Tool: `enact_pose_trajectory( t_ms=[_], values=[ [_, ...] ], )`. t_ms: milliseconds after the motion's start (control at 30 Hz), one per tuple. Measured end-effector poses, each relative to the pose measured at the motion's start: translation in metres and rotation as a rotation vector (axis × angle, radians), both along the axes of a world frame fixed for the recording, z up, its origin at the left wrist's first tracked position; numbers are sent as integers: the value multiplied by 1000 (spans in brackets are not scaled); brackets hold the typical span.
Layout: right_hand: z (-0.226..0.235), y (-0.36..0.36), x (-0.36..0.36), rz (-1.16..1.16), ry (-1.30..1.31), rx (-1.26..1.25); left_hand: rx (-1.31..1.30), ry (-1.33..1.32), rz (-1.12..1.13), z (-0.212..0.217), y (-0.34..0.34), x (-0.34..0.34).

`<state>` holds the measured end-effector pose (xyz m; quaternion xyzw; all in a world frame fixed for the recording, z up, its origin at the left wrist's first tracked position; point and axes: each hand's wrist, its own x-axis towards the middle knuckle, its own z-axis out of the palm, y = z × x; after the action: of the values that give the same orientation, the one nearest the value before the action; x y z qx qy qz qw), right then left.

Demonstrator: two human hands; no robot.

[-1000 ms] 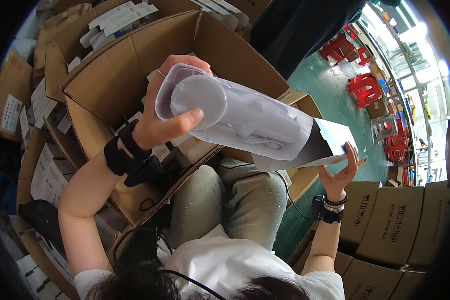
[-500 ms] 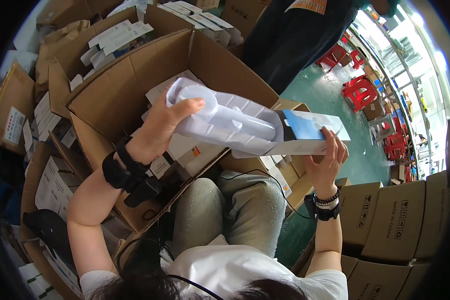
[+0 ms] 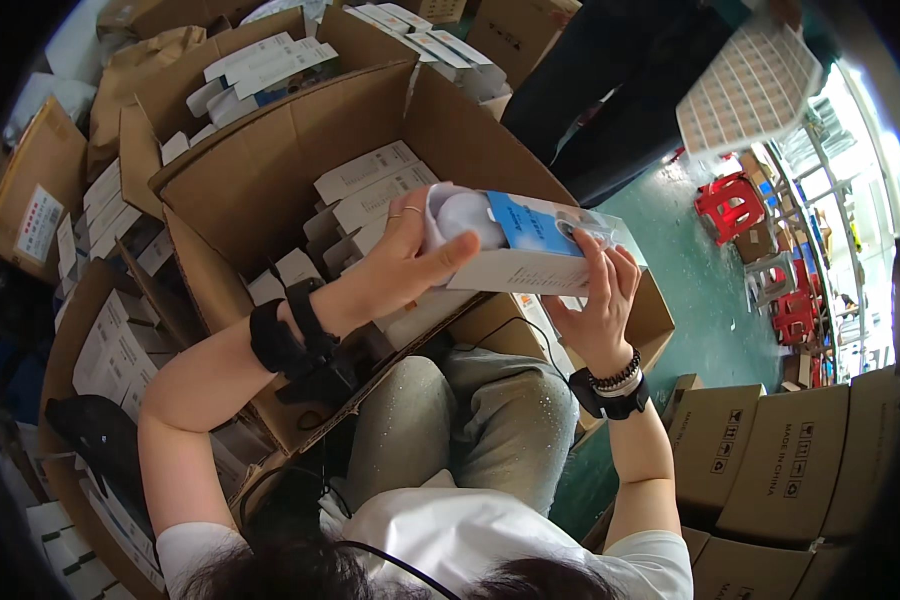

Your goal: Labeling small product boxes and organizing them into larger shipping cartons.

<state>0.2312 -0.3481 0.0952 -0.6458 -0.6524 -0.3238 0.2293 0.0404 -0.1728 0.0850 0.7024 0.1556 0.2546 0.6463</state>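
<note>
Above the open carton, the white pouch has slid almost fully into the blue-and-white box. Left hand fingers pinch the pouch end; right hand fingers wrap the box.

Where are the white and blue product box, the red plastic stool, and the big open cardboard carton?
white and blue product box (image 3: 530, 250), head view, on its blue panel.
red plastic stool (image 3: 727, 205), head view, on its seat.
big open cardboard carton (image 3: 270, 180), head view, on its inner back wall.

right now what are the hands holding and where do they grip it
Both hold one white-and-blue cardboard product box: the left hand wraps its open end, where a white bagged item sits; the right hand grips the other end.
</note>
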Motion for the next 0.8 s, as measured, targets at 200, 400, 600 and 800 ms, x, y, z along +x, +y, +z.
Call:
enact_pose_trajectory(
  t_ms=[200, 400, 600, 800],
  values=[
    [7, 15, -6, 42, 103, 8, 450, 9, -93, 25, 31, -7],
    [22, 26, 0, 166, 148, 93, 406, -244, -156, 37, 53, -14],
    [21, 28, -3, 181, 264, 112, 453, -318, -274, 55, 58, -25],
    [28, 33, -9, 185, 377, 46, 501, -324, -501, 54, 80, -23]
  ],
)
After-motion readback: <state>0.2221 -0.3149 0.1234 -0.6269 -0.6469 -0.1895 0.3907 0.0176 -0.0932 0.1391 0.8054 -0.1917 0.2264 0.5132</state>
